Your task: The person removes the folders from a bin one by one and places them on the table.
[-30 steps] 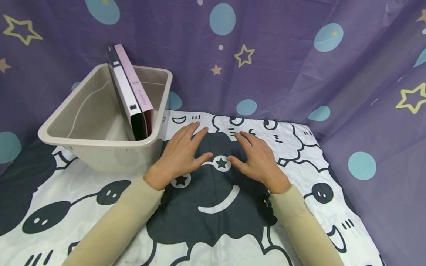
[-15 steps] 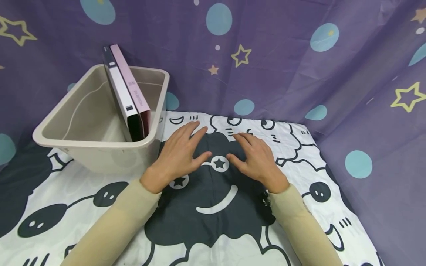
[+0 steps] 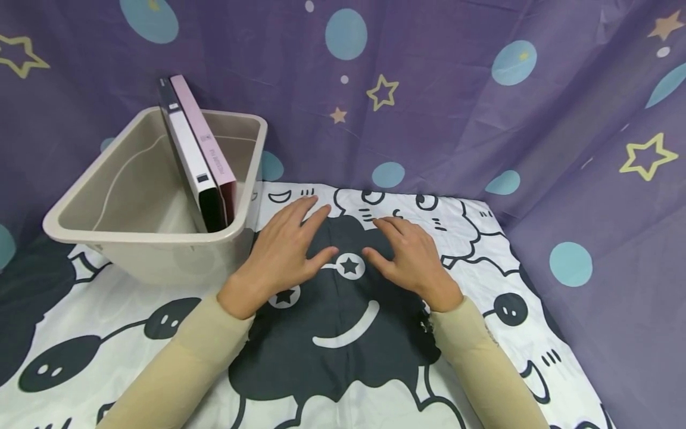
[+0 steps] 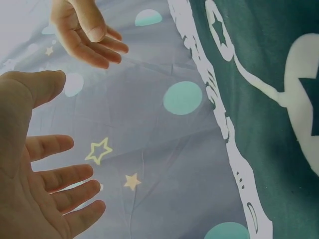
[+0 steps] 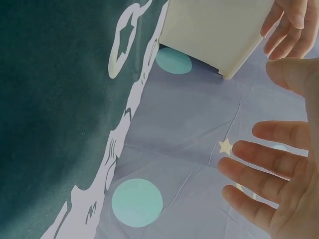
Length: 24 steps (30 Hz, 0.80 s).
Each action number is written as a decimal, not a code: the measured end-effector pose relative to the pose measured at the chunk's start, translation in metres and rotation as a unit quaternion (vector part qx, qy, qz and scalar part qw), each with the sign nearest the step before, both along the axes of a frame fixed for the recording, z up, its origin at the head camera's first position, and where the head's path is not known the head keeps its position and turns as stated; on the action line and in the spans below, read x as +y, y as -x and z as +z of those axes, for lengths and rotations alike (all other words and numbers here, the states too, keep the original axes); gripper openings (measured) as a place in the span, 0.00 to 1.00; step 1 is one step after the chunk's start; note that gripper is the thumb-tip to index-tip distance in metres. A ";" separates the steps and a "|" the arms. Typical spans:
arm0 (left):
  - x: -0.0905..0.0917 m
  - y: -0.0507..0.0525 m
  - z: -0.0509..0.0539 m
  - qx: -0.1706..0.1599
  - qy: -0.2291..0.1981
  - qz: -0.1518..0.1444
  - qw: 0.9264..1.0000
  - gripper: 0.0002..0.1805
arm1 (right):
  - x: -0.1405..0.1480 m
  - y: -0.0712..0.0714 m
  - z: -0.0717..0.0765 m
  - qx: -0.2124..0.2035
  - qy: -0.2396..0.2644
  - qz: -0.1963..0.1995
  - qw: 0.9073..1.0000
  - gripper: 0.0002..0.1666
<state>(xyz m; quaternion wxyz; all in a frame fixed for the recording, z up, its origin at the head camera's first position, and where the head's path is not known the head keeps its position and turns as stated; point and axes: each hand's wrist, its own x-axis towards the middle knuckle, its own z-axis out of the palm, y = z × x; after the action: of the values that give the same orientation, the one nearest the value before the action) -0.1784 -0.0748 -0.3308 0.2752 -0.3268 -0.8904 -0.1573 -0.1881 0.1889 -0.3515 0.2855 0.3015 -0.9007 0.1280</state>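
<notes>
One white-and-black file [image 3: 189,146] and one pink file [image 3: 205,137] stand slanted, side by side, in the right half of the beige bin [image 3: 145,237]. Right of it, the person's left hand [image 3: 284,244] is over the patterned cloth [image 3: 300,381], empty, fingers apart. Farther right, the right hand [image 3: 412,253] is likewise spread and empty, its thumb toward the left thumb.
</notes>
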 end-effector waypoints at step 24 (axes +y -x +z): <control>-0.019 -0.007 0.006 0.037 -0.015 -0.019 0.999 0.39 | -0.009 0.002 0.006 0.011 0.008 0.007 1.000 0.32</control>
<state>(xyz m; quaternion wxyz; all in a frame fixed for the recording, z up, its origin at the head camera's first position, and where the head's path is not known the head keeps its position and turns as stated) -0.1715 -0.0935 -0.3253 0.3101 -0.3450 -0.8708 -0.1631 -0.1903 0.1800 -0.3460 0.2972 0.3066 -0.8944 0.1332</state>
